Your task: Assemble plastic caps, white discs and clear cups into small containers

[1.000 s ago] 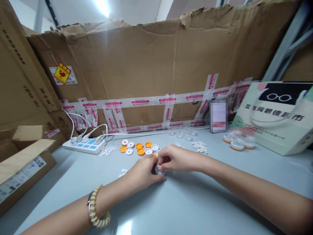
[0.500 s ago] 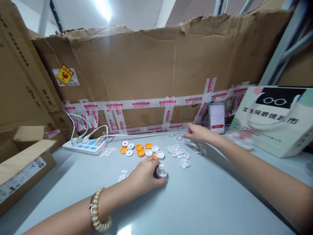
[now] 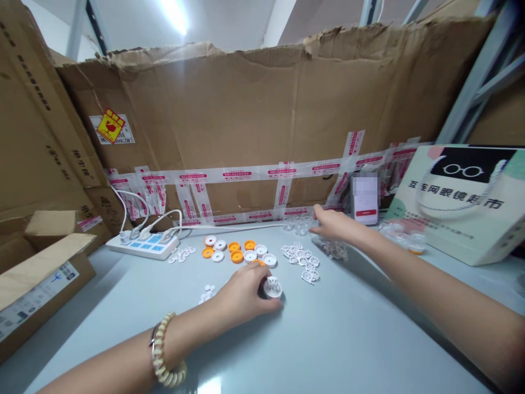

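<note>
My left hand (image 3: 251, 290) is wrapped round a small round white plastic part (image 3: 273, 288) with a raised piece in its middle, low over the table. Farther back, my right hand (image 3: 328, 220) has its fingers pinched at the edge of a row of clear plastic cups (image 3: 298, 225); whatever lies between the fingertips is too small to make out. Below the right wrist sits a heap of small clear parts (image 3: 334, 250). White openwork pieces (image 3: 301, 255) are spread between the two hands. Orange rings (image 3: 237, 256) and white rings (image 3: 269, 260) stand just beyond my left hand.
A white power strip (image 3: 143, 246) with plugged cables is at the back left, small white discs (image 3: 181, 254) beside it. A phone (image 3: 365, 198) leans against the cardboard wall (image 3: 246, 109). A paper bag (image 3: 455, 202) stands right, an open carton (image 3: 41, 290) left.
The right hand's fingertips have shifted slightly at the clear cups. My left hand keeps its hold on the white part, and the whole view has moved only a little.
</note>
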`<state>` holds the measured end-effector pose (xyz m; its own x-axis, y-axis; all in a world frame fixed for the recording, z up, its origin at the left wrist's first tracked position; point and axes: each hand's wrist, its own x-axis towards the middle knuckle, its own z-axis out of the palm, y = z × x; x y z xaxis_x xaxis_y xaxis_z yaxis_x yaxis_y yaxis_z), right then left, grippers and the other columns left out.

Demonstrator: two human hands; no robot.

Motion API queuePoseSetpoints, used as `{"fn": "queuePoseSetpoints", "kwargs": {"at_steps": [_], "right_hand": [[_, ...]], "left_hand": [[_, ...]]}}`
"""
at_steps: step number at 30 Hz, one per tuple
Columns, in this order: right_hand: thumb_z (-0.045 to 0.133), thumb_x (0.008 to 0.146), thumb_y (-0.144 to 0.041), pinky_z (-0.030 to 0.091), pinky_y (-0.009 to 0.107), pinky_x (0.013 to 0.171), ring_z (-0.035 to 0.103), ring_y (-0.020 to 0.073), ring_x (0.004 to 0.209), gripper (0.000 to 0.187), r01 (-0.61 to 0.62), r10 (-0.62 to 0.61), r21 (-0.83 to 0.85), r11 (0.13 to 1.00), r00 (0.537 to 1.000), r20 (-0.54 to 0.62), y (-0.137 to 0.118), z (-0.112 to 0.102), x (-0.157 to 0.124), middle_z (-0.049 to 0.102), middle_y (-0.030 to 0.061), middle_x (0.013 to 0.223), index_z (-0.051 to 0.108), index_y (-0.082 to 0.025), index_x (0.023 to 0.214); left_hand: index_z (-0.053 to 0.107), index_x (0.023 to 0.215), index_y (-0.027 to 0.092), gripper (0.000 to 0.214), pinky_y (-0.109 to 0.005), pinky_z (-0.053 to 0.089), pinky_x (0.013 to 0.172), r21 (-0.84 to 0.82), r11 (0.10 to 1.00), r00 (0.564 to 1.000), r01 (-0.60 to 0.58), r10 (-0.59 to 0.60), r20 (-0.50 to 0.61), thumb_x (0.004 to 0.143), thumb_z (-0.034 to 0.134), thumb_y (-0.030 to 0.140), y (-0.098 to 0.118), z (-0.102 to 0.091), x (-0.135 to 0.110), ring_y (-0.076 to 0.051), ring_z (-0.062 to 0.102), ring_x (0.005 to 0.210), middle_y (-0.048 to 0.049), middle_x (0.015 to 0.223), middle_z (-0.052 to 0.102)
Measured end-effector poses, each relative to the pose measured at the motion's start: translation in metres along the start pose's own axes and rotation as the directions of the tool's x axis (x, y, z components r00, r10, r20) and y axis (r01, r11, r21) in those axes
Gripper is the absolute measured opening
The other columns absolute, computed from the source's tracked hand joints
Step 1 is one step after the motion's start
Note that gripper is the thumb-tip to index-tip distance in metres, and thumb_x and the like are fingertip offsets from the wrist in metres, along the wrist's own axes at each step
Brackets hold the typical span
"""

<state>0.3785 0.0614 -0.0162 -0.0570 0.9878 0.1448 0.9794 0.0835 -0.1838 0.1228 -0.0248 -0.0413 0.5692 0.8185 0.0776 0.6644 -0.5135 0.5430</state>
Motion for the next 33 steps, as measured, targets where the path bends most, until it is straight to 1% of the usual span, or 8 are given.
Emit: {"fn": "queuePoseSetpoints", "kwargs": {"at_steps": [2,4,7,9,14,16,24,33], "right_hand": [[0.057,0.075,-0.034,0.038,0.032,0.058,0.058,0.0236,0.072,0.024,0.043,-0.043,0.068,0.997,0.999,-0.001,-0.008,-0.014,-0.004,0.059,0.0082,0.080,0.042,-0.020,0.087],[0.055,0.077,-0.042,0.041,0.030,0.059,0.057,0.0197,0.074,0.026,0.163,-0.167,0.311,0.936,0.986,-0.012,-0.020,-0.029,-0.012,0.059,0.0059,0.086,0.041,-0.021,0.085],[0.056,0.078,-0.045,0.045,0.028,0.064,0.058,0.0168,0.079,0.029,0.296,-0.355,0.669,0.681,0.933,-0.051,-0.044,-0.048,-0.030,0.060,0.0038,0.087,0.042,-0.022,0.089],[0.057,0.079,-0.042,0.046,0.030,0.071,0.058,0.0163,0.084,0.027,0.318,-0.424,0.790,0.524,0.902,-0.081,-0.060,-0.056,-0.044,0.060,0.0038,0.089,0.044,-0.021,0.090],[0.060,0.078,-0.034,0.048,0.033,0.077,0.059,0.0158,0.087,0.023,0.354,-0.453,0.876,0.327,0.872,-0.183,-0.084,-0.061,-0.068,0.059,0.0027,0.090,0.046,-0.020,0.091],[0.060,0.078,-0.032,0.049,0.032,0.076,0.058,0.0148,0.085,0.021,0.353,-0.483,0.883,0.310,0.858,-0.173,-0.087,-0.060,-0.071,0.058,0.0020,0.088,0.048,-0.020,0.091],[0.059,0.080,-0.030,0.049,0.029,0.072,0.058,0.0133,0.082,0.019,0.328,-0.594,0.869,0.372,0.803,-0.049,-0.086,-0.056,-0.076,0.059,0.0019,0.089,0.052,-0.019,0.094],[0.059,0.080,-0.032,0.050,0.028,0.069,0.059,0.0138,0.080,0.020,0.327,-0.605,0.859,0.394,0.796,-0.025,-0.084,-0.057,-0.078,0.061,0.0022,0.088,0.054,-0.019,0.096]], "left_hand": [[0.052,0.073,0.018,0.017,-0.025,0.032,0.055,-0.075,0.997,0.999,0.028,-0.027,0.018,0.066,0.062,0.030,-0.001,-0.003,0.002,-0.013,0.044,0.063,0.0011,0.068,0.049],[0.053,0.078,0.017,0.019,-0.024,0.033,0.055,-0.209,0.976,0.998,0.064,-0.057,0.035,0.066,0.063,0.029,0.000,-0.009,0.005,-0.012,0.045,0.061,0.0026,0.067,0.048],[0.053,0.081,0.015,0.024,-0.023,0.036,0.057,-0.440,0.893,0.995,0.100,-0.084,0.057,0.064,0.066,0.026,0.006,-0.022,0.007,-0.011,0.047,0.062,0.0025,0.069,0.050],[0.055,0.083,0.014,0.026,-0.023,0.039,0.060,-0.532,0.838,0.993,0.120,-0.099,0.068,0.063,0.067,0.025,0.011,-0.031,0.007,-0.011,0.049,0.064,0.0011,0.071,0.053],[0.061,0.087,0.013,0.030,-0.026,0.042,0.067,-0.584,0.795,0.986,0.165,-0.137,0.091,0.064,0.069,0.030,0.021,-0.043,0.004,-0.014,0.054,0.072,-0.0030,0.078,0.059],[0.062,0.086,0.013,0.030,-0.026,0.041,0.065,-0.584,0.796,0.987,0.162,-0.137,0.088,0.064,0.069,0.032,0.024,-0.045,0.002,-0.014,0.053,0.071,-0.0026,0.076,0.058],[0.063,0.078,0.014,0.023,-0.022,0.032,0.053,-0.583,0.805,0.994,0.108,-0.084,0.068,0.064,0.070,0.031,0.029,-0.048,-0.003,-0.009,0.042,0.058,0.0027,0.062,0.048],[0.066,0.080,0.015,0.025,-0.020,0.028,0.050,-0.599,0.789,0.991,0.136,-0.117,0.070,0.061,0.073,0.031,0.035,-0.052,-0.006,-0.007,0.036,0.052,0.0056,0.054,0.043]]}}
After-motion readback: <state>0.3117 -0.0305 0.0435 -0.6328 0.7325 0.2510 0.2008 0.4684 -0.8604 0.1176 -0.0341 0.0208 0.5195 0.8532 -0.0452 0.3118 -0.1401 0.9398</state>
